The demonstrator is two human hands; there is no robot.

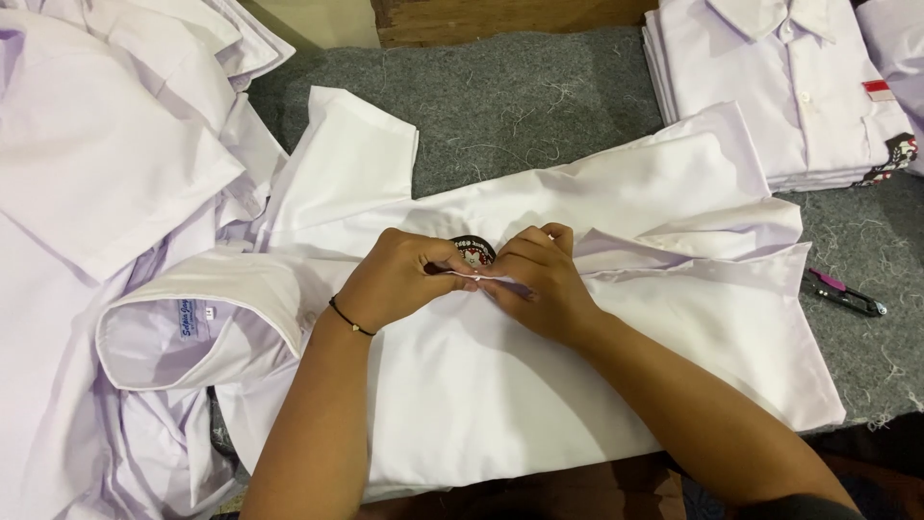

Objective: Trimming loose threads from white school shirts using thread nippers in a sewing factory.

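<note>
A white short-sleeved shirt (539,385) of smooth, thin cloth lies spread flat in the middle of the table, its collar (207,289) to the left and its hem to the right. At its chest sits a small dark round patch (474,249) with red and white markings, half hidden by fingers. The left hand (399,279) is closed in a pinch on the shirt's front edge just beside the patch, knuckles up, wrist bent inward; a thin black bracelet (348,319) circles that wrist. The right hand (544,279) meets it from the right, fingers curled and pinching the same fold of cloth, the fingertips of both hands touching. Both forearms reach in from the near edge, angled toward each other.

Under the shirt is a grey felt-like table cover (520,96), rough and strewn with loose white threads. To the left lies a rumpled heap of white shirts (106,154). At the far right stands a neat stack of folded shirts (780,96) with buttoned fronts. Near the right edge, apart from the shirt, lies a small thread snipper (845,295) with a purple handle.
</note>
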